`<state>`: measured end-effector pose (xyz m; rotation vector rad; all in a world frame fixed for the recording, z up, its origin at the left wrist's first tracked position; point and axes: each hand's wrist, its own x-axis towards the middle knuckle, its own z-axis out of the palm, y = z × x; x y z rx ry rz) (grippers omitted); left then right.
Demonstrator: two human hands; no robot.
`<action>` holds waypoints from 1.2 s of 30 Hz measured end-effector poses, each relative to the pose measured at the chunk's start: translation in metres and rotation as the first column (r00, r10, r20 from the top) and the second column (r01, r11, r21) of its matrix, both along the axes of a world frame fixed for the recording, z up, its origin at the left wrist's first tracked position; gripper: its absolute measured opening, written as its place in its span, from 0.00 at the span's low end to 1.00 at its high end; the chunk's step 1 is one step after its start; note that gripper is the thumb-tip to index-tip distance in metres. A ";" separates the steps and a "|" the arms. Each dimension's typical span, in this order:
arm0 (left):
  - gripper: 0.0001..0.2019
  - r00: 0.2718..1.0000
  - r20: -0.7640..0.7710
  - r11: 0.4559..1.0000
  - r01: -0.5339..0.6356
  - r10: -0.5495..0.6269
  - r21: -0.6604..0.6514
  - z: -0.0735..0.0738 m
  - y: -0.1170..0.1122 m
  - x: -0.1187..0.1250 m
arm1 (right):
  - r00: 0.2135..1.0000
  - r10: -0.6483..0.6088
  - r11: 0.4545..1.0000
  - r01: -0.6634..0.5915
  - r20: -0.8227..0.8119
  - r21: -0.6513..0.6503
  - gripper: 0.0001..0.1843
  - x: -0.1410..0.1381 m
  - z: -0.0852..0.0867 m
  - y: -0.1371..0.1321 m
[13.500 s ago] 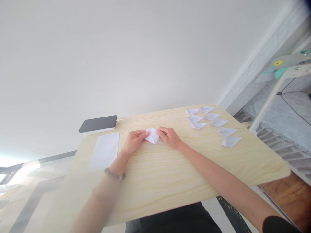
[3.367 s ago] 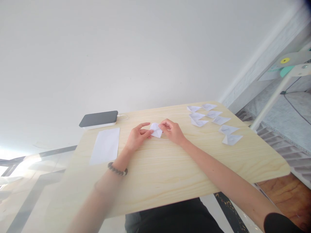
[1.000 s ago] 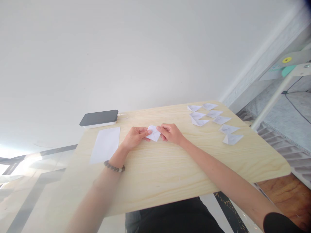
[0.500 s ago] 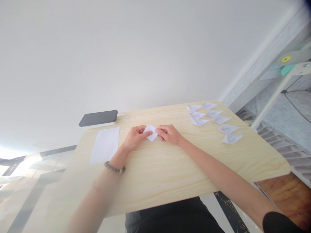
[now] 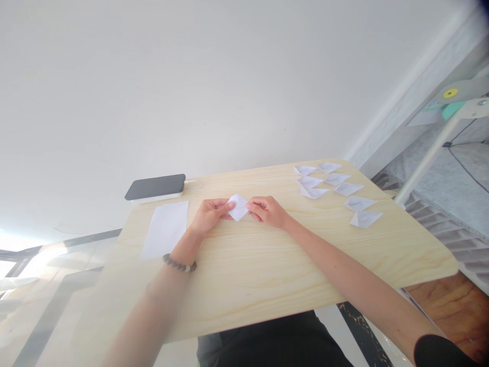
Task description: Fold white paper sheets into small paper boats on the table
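A small diamond of folded white paper (image 5: 238, 208) is held between my two hands above the middle of the table. My left hand (image 5: 209, 216) pinches its left corner, thumb on top and fingers beneath. At the opposite corner, my right hand (image 5: 267, 211) grips the paper between thumb and curled fingers. A crease runs across the diamond's face. To the right lie several folded paper boats (image 5: 348, 189) in two loose rows.
Left of my hands, flat white paper (image 5: 166, 229) lies on the pale wooden table (image 5: 260, 275). Behind it a black-topped phone-like device (image 5: 156, 187) has a white cable plugged in. A white wall (image 5: 229, 92) rises behind the table.
My left thumb has drawn back toward the paper's left corner, uncovering more of its face. The right hand stays at the right corner, almost unmoved.
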<state>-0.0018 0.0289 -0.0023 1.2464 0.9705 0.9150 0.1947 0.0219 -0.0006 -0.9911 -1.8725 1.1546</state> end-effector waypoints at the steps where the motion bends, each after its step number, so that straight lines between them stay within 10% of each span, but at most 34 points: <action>1: 0.18 1.000 0.007 1.000 -0.017 0.017 0.000 0.000 0.000 0.001 | 1.000 -0.005 1.000 0.005 -0.003 0.004 0.18 0.000 0.000 0.000; 36: 0.15 0.977 -0.211 0.983 0.035 0.003 0.179 0.000 -0.003 0.003 | 0.998 -0.045 0.998 0.043 0.047 0.042 0.10 -0.001 -0.007 0.005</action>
